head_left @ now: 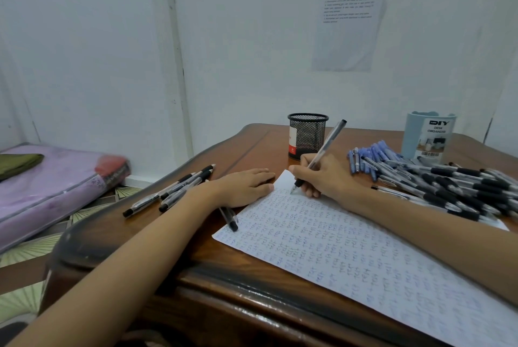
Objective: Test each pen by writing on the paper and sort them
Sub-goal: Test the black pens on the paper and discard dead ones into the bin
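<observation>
My right hand [326,175] grips a clear pen with a black grip [325,147], its tip touching the top corner of the white paper [350,257], which is covered in scribbled marks. My left hand [244,187] lies flat, palm down, at the paper's top left corner, fingers together, holding nothing. A few black-capped pens [173,189] lie in a loose group left of that hand. One more pen [229,219] pokes out from under my left wrist onto the paper's edge. A big heap of black and blue pens [437,178] lies right of my right hand.
A black mesh pen cup [307,135] stands behind my hands. A pale blue desk organiser [427,136] stands at the back right. The brown wooden desk [252,285] has a curved front edge. A purple mattress [42,187] lies on the floor at left.
</observation>
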A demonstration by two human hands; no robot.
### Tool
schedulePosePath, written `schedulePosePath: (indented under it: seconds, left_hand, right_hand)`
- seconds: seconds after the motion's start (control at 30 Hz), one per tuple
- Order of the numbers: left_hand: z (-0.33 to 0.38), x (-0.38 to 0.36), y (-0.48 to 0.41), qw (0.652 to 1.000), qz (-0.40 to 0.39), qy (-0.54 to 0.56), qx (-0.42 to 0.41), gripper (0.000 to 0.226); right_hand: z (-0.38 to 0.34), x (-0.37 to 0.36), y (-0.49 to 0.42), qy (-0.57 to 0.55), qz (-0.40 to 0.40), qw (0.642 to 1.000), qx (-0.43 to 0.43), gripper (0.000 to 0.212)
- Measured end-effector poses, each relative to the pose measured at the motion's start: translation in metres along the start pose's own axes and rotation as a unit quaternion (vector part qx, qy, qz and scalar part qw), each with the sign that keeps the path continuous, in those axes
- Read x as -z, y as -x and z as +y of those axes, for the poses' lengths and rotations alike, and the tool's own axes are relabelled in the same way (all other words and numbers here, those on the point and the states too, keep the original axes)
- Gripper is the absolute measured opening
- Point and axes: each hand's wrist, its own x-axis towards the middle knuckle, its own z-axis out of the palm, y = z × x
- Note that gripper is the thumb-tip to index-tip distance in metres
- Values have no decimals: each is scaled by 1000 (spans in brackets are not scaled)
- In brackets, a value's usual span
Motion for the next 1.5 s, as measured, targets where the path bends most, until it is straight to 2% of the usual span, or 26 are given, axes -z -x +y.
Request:
schedulePosePath:
  seconds: [0.13, 0.43, 1.17, 1.23, 1.3, 1.4, 1.43, 1.5]
  left_hand:
    - [0, 0, 1, 1000, 1, -1, 0, 50]
    - [0, 0, 0, 1000, -2, -4, 1, 51]
    - [1, 1, 1, 1000, 0, -5, 3, 50]
    - [1, 1, 2, 1000, 0, -3, 0, 50]
    - [0, 1, 2, 1000, 0, 2, -2, 50]
    - [-1, 1, 2, 1000, -3, 7, -3, 50]
    - [-1, 1, 2, 1000, -4, 6, -3, 50]
    - [-1, 1, 2, 1000, -4, 5, -2, 50]
  right_hand:
    - [2, 0, -1, -7, 22, 1000, 4, 33]
    - [2, 0, -3, 9, 21, 1000, -14, 33]
    - [1, 0, -1, 55, 39, 998, 14, 34]
    - [-1, 0, 0, 32, 51, 998, 8, 32]
    - [-3, 2, 1, -38, 64, 997, -7, 30]
    - [-4, 7, 2, -103, 86, 990, -34, 40]
    - [-4, 11, 2, -90, 89, 991, -39, 39]
    - [-6, 20, 3, -47, 98, 993, -46, 20]
